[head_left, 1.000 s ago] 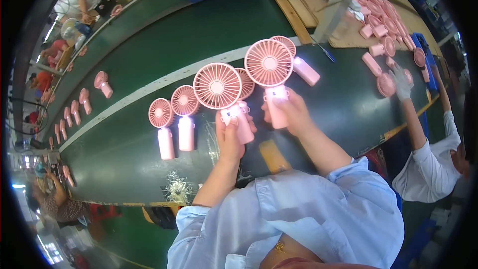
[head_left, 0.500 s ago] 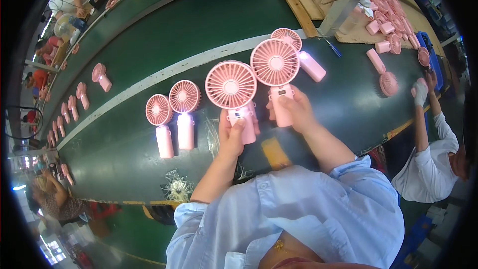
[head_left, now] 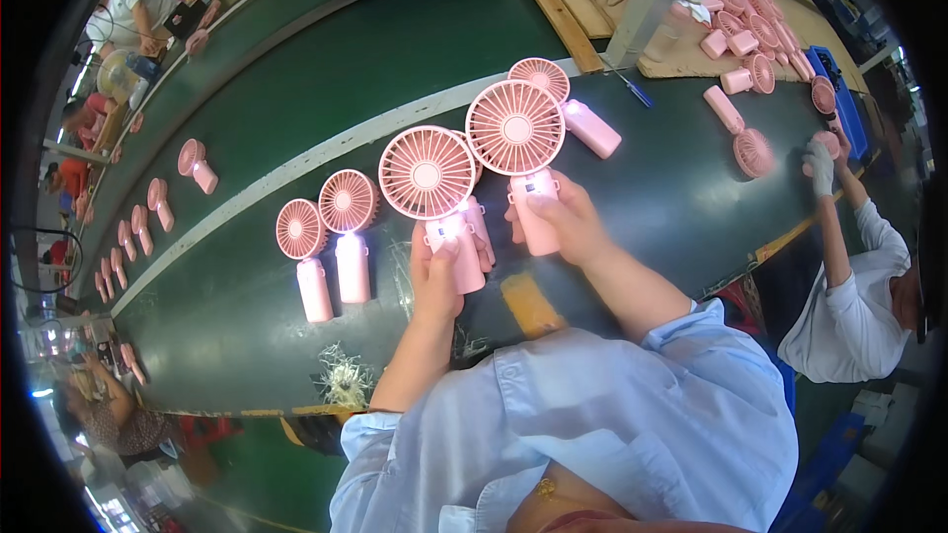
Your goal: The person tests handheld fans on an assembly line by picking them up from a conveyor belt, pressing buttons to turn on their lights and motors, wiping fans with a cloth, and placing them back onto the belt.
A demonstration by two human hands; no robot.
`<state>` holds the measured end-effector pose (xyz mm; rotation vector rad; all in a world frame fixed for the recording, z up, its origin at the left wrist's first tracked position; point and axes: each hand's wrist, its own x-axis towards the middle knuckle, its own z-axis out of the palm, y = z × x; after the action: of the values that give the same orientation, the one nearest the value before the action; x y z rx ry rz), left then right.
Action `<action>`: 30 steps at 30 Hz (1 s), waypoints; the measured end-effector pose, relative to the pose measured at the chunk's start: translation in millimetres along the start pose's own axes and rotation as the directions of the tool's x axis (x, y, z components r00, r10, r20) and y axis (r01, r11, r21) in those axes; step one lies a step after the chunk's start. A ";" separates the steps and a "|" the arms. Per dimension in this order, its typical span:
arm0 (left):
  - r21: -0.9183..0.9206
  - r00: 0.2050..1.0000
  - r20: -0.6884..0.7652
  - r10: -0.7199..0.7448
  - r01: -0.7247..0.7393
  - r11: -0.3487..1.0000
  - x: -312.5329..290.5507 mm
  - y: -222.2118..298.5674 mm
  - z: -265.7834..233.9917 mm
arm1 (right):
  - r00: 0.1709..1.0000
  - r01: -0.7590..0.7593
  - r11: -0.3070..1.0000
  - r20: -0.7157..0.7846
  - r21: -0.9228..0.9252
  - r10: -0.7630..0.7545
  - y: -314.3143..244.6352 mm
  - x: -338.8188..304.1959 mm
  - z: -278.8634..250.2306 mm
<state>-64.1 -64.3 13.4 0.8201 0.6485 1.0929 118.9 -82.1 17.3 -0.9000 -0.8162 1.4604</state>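
Note:
My left hand (head_left: 434,284) is closed round the handle of a pink handheld fan (head_left: 426,175), its thumb on the front. A second pink fan, partly hidden behind this one, shows its handle (head_left: 478,225) beside my fingers; I cannot tell whether they touch it. In my right hand (head_left: 573,221) is another pink handheld fan (head_left: 515,126), held upright with the thumb near its small dark display. Just beyond it a lit fan (head_left: 591,128) lies on the green belt (head_left: 632,227). To my left, two more fans (head_left: 347,202) (head_left: 300,229) lie side by side, lights glowing at their necks.
Several fans (head_left: 197,164) line the belt at far left. A pile of fans (head_left: 755,20) covers a board at back right, near a metal post (head_left: 647,10) and a blue pen-like tool (head_left: 632,89). A co-worker's gloved hand (head_left: 820,163) works at right. Pale shreds (head_left: 344,377) lie at the near edge.
The view has swung slightly, so most things appear further left. Both hands still hold their fans. Slightly more of the fan behind the left one shows. The co-worker's gloved hand has moved a little.

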 end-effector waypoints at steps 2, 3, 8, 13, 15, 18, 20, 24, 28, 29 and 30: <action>-0.013 1.000 -0.019 0.005 -0.005 1.000 -1.3 -2.0 4.7 | 1.000 0.022 0.999 0.003 0.036 -0.022 -0.9 -3.3 -1.0; -0.011 1.000 -0.014 0.006 -0.006 1.000 -1.3 -2.4 5.7 | 0.999 0.032 0.999 -0.013 0.020 -0.032 -2.8 -3.7 0.2; 0.019 0.999 -0.022 0.025 -0.024 1.000 -4.6 1.9 7.7 | 0.998 0.050 0.999 -0.027 -0.021 -0.051 -6.1 -5.8 5.6; 0.042 1.000 -0.002 0.006 -0.006 0.999 -5.6 6.5 8.8 | 0.995 0.094 0.995 -0.015 -0.025 -0.094 -4.5 -8.0 3.5; 0.054 1.000 -0.018 0.003 -0.002 0.999 -7.4 6.8 7.2 | 0.996 0.080 0.996 -0.025 -0.027 -0.081 -4.6 -8.1 5.7; 0.061 0.999 -0.032 0.007 -0.005 0.998 -8.9 7.3 5.0 | 0.998 0.069 0.997 -0.009 -0.030 -0.069 -2.6 -6.6 6.4; 0.054 1.000 -0.021 0.012 -0.011 0.998 -9.3 7.1 3.7 | 0.999 0.050 0.998 -0.011 0.045 -0.049 -1.3 -5.5 4.7; 0.052 0.999 -0.037 -0.007 0.009 0.999 -8.2 6.0 2.9 | 0.995 0.101 0.995 -0.024 0.000 -0.101 -1.3 -4.7 3.7; 0.047 0.999 -0.041 -0.006 0.008 0.999 -8.8 5.9 3.3 | 0.998 0.066 0.998 0.020 0.006 -0.066 0.4 -4.9 4.3; 0.059 0.998 -0.059 -0.020 0.023 0.998 -9.3 7.5 4.7 | 0.999 0.037 0.998 0.002 0.056 -0.037 1.5 -4.9 4.7; 0.056 0.998 -0.053 -0.022 0.025 0.998 -9.4 7.4 3.2 | 0.999 0.041 0.998 -0.003 0.053 -0.041 0.7 -4.7 6.1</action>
<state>-68.4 -72.2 21.9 0.8328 0.7340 1.0814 113.3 -86.7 19.8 -0.8405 -0.7866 1.4389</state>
